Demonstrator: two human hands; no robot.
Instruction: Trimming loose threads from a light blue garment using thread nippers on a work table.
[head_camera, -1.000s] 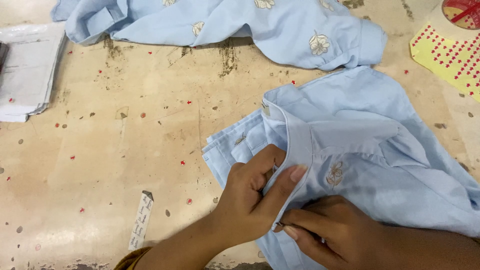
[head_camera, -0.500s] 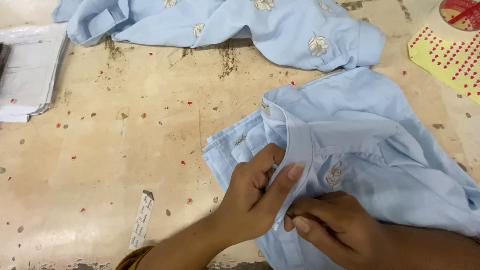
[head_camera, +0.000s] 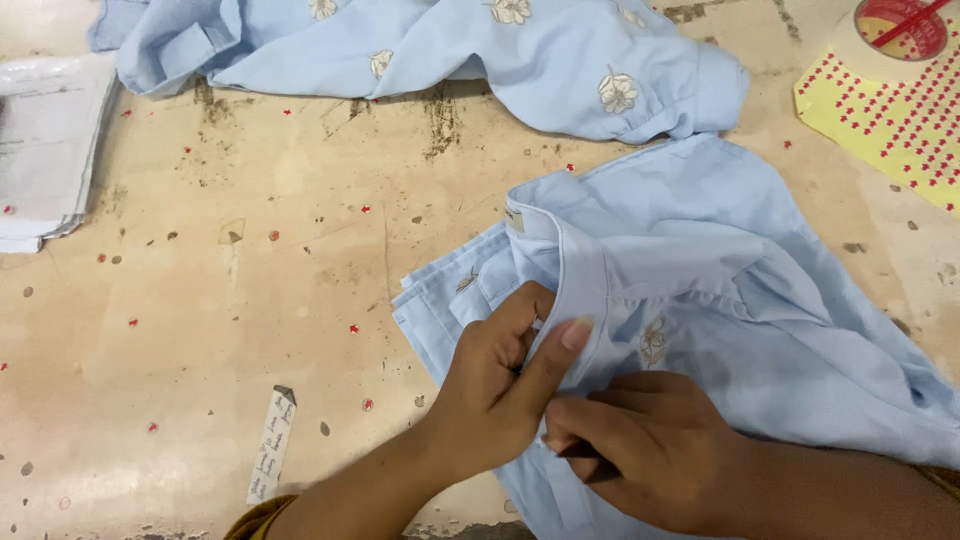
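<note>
Two hands in view, both on one garment. Left hand pinches the front edge of the near light blue shirt just below its collar, thumb on top, fingers curled under the fabric fold. Right hand sits just beside it, touching it, fingers closed down on the same edge; something dark shows under the fingertips, too hidden to identify.

Count:
- 2 light blue shirts. The near one lies at centre-right of the desk, collar toward the far side, one small embroidered flower visible near the hands. The second shirt is crumpled along the far edge, with several pale embroidered flowers. The two shirts touch or nearly touch at the upper right.
- 1 stack of white paper sheets, far left, well apart from the hands.
- 1 yellow sheet of small red stickers, far right corner, with 1 roll of tape on or against it.
- 1 narrow white printed label strip lying flat near the left forearm.

Surface: beige desk top, worn, with dark scuffs and stains, plus many tiny red stickers scattered over it. Nothing of the room shows beyond the desk.
</note>
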